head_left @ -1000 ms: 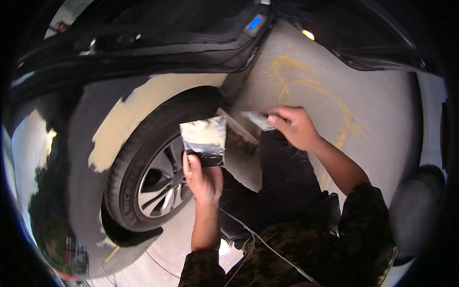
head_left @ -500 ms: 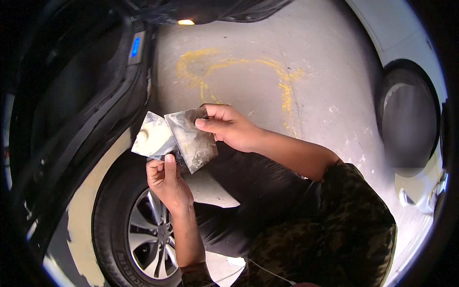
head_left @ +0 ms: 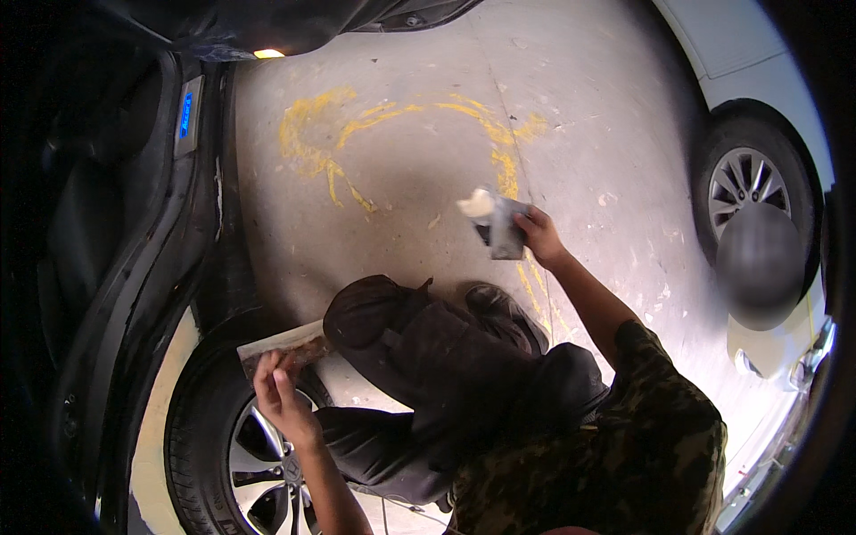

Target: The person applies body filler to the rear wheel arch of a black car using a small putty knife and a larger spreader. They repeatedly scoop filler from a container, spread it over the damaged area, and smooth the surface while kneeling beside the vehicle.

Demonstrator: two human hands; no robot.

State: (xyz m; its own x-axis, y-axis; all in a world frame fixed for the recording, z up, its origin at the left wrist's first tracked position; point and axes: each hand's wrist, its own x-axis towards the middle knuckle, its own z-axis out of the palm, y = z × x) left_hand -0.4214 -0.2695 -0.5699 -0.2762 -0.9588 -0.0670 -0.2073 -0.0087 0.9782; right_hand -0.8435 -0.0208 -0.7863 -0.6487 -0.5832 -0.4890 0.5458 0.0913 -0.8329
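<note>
My right hand [head_left: 537,234] is out to the right over the floor, closed on a stack of two flat spreaders [head_left: 506,234], blurred, with pale cream paste [head_left: 478,201] on one. At lower left my left hand [head_left: 287,406] has its fingers curled on the end of a long board [head_left: 301,348] with a stained brown face, beside the dark car's tyre [head_left: 192,432]. Pale filler [head_left: 156,455] covers the bodywork around that wheel. My bent legs [head_left: 419,357] are between the two hands.
The dark car's open door sill [head_left: 187,116] runs along the left, with the door [head_left: 339,16] overhead. A light car [head_left: 749,40] with an alloy wheel [head_left: 744,183] stands at right. Yellow marks [head_left: 392,111] streak the concrete floor [head_left: 428,53].
My hands have separated: the right carried both spreaders off to the right, and the left let go and moved down onto the board. The view has shifted toward the light car.
</note>
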